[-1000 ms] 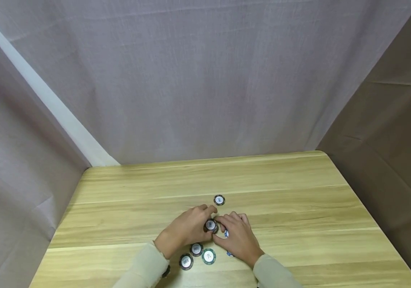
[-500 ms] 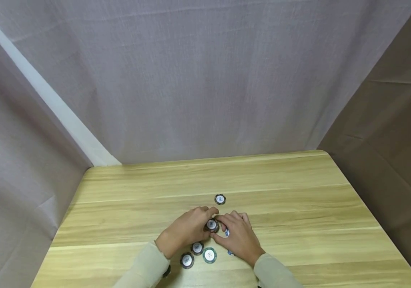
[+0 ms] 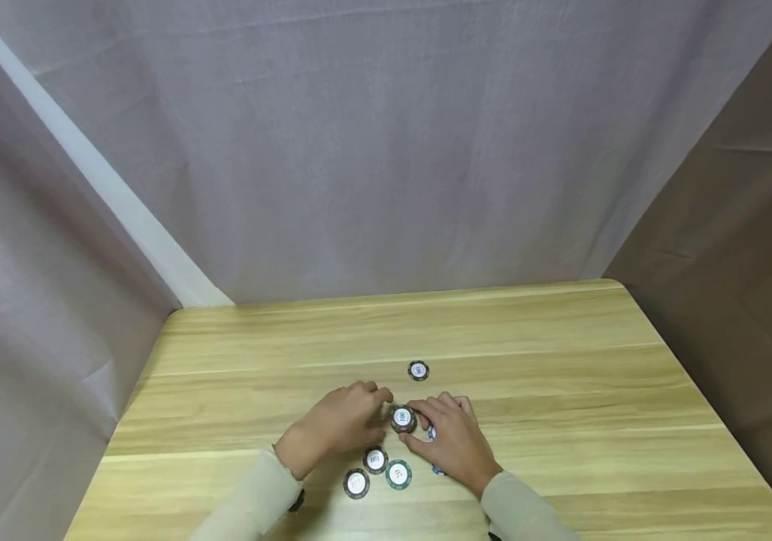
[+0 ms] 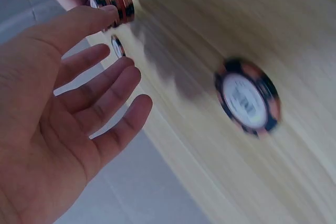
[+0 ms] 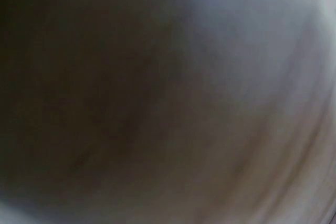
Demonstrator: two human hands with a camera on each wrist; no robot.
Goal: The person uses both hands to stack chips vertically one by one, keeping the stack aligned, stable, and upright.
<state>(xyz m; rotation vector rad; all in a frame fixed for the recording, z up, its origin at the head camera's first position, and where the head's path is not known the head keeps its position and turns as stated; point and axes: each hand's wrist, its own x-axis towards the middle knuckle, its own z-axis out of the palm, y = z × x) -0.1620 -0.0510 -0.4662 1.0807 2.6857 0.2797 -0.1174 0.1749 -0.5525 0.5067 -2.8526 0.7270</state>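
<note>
A short stack of black-and-brown poker chips [image 3: 402, 418], its top one marked 100, stands upright on the wooden table. My right hand [image 3: 451, 436] holds the stack's right side between thumb and fingers. Left of the stack is my left hand [image 3: 341, 421], fingers loosely bent and holding nothing. In the left wrist view its thumb overlaps the chip stack [image 4: 119, 4]; whether it touches cannot be told. Blue-and-white chips [image 3: 432, 432] lie partly hidden under my right hand. The right wrist view is too dark and blurred to read.
Nearer me lie two dark 100 chips, one by the left hand [image 3: 375, 459] and one closer [image 3: 356, 483], beside a green 20 chip [image 3: 398, 474]. A single dark chip [image 3: 418, 370] lies beyond the stack. Grey curtains [image 3: 386, 150] border the wooden table [image 3: 561, 376].
My left hand has let go of the chip stack and drawn back to the left. My right hand stays at the stack. The head view has shifted slightly.
</note>
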